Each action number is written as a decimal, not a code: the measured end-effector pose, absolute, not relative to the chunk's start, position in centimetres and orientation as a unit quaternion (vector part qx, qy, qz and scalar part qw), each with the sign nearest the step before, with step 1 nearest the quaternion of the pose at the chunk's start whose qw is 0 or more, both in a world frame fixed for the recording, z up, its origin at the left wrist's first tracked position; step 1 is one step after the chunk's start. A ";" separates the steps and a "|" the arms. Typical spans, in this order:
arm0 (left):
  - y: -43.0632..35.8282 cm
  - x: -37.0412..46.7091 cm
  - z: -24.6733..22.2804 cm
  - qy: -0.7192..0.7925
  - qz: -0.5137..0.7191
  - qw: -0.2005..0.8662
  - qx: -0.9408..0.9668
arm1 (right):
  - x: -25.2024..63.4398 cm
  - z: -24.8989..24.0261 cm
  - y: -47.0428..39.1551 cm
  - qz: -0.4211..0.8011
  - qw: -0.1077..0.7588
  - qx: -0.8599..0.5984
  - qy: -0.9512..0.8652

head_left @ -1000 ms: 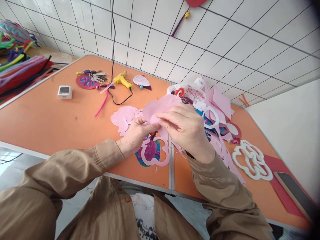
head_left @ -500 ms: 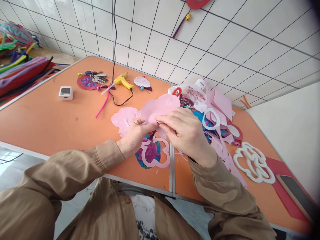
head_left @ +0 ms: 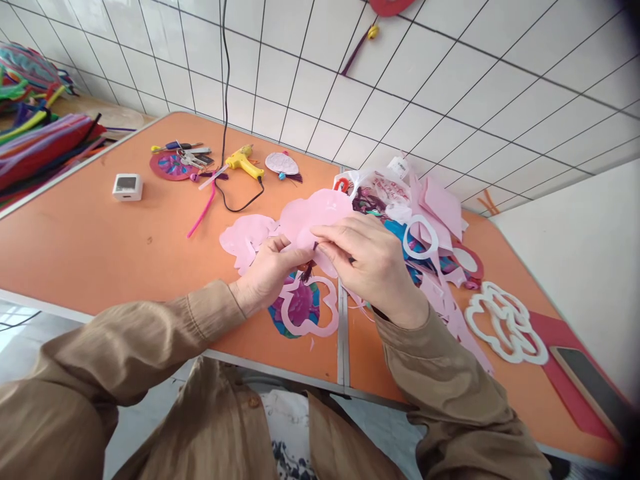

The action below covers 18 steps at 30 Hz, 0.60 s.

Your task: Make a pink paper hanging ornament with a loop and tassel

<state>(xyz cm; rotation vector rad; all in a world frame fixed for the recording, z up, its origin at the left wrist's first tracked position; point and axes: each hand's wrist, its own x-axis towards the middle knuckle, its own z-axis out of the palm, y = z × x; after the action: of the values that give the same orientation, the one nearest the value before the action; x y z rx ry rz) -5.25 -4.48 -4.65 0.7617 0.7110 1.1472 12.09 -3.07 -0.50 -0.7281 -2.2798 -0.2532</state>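
Between my two hands is a pink scalloped sheet (head_left: 317,208), raised over the orange table. My left hand (head_left: 270,270) pinches its lower edge between thumb and fingers. The fingers of my right hand (head_left: 367,260) are closed on the same edge, close to the left thumb. A dark tassel (head_left: 307,270) hangs just under the fingertips. Below lie a pink scalloped frame (head_left: 327,327) and a purple and blue patterned piece (head_left: 301,303). Another pink scalloped piece (head_left: 245,237) is left of the held sheet.
A yellow glue gun (head_left: 243,162) with a black cord, keys (head_left: 195,159) and a white charger (head_left: 127,187) are at the back left. Pink scraps (head_left: 440,207) and white scalloped frames (head_left: 505,327) lie right, near a phone (head_left: 587,383).
The pink sheet has tilted slightly between my fingers, and more of the dark tassel shows below them. The whole view has shifted a little. Both hands keep their hold.
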 end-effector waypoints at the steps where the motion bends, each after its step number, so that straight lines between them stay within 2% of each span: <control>1: -4.5 -5.2 -4.7 0.321 0.520 0.712 0.345 | 12.1 -0.5 -3.1 -0.100 0.363 -0.280 -0.883; 13: -4.3 -5.4 -5.0 0.335 0.518 0.707 0.346 | 12.3 -0.2 -3.3 -0.076 0.377 -0.290 -0.877; 18: -4.3 -5.3 -4.9 0.311 0.533 0.712 0.336 | 12.4 -0.3 -3.1 -0.123 0.380 -0.306 -0.864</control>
<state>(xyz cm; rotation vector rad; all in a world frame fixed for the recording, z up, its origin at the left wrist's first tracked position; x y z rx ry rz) -5.31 -4.26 -4.92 0.7442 0.6904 1.1815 12.41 -3.11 -0.27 -0.7821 -2.2058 -0.3140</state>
